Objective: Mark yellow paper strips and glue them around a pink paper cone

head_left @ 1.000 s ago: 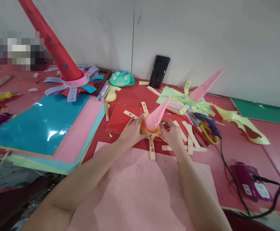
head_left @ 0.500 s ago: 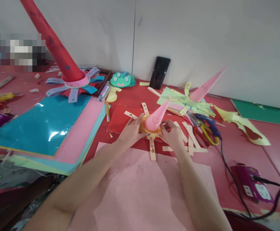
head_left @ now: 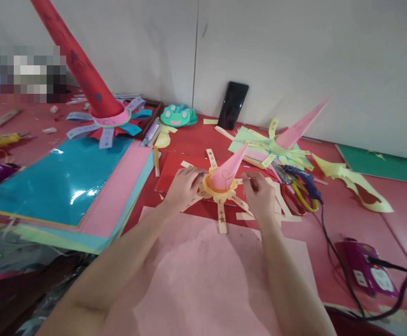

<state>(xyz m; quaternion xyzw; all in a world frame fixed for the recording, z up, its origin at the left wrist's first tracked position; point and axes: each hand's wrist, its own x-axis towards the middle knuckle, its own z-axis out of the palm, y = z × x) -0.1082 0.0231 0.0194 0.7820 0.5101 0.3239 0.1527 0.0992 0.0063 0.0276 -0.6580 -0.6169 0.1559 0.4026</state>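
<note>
A pink paper cone [head_left: 227,172] stands tilted to the right in a yellow-orange scalloped paper base [head_left: 221,193]. Cream strips with letters and stars, such as the front strip [head_left: 222,219], spread out from the base on the red sheet. Beside the left edge of the base is my left hand [head_left: 185,186], its fingers curled together; what they pinch, if anything, is hidden. On the right, over the cream strips, my right hand [head_left: 259,193] has bent fingers close together, and their tips are too small to make out.
A large red paper tube [head_left: 84,70] rises at the left behind blue sheets [head_left: 63,177]. A black phone [head_left: 233,105] leans on the wall. To the right lie scissors [head_left: 303,196], a blue glue gun [head_left: 303,179] and a purple power adapter [head_left: 369,268] with a cable.
Both hands have drawn apart from the cone's base, my left to the left and my right to the right. More of the base and its strips now shows.
</note>
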